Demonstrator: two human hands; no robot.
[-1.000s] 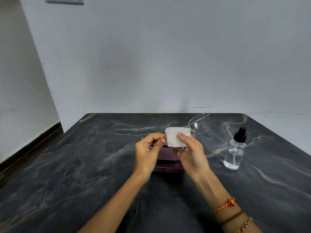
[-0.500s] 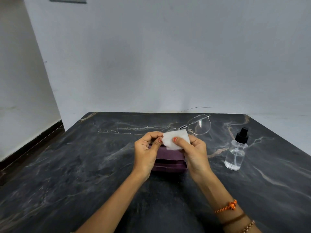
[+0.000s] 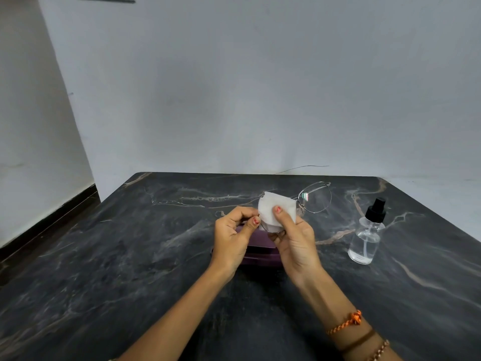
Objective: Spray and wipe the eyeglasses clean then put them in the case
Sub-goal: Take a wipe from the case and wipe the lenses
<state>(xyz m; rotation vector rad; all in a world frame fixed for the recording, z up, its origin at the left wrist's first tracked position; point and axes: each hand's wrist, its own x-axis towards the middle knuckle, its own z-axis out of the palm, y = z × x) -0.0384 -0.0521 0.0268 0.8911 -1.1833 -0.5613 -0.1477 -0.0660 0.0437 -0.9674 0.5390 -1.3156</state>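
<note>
Thin metal-rimmed eyeglasses [image 3: 316, 197] are held in the air above the table's middle. My left hand [image 3: 234, 237] pinches the frame at its left end. A white wipe [image 3: 276, 209] is wrapped over the left lens, and my right hand [image 3: 292, 239] pinches it there with thumb on top. The right lens sticks out bare to the right. A purple case [image 3: 260, 252] lies on the table under both hands, mostly hidden; I cannot tell whether it is open. A clear spray bottle [image 3: 365, 242] with a black nozzle stands upright at the right.
The dark marble table [image 3: 130, 269] meets a grey wall at its far edge. A thin wire [image 3: 307, 167] lies along that edge. To the left the table ends above a floor with a dark skirting board.
The wipe and my right thumb have shifted slightly up over the left lens. The glasses stay at about the same height. My left hand holds its pinch.
</note>
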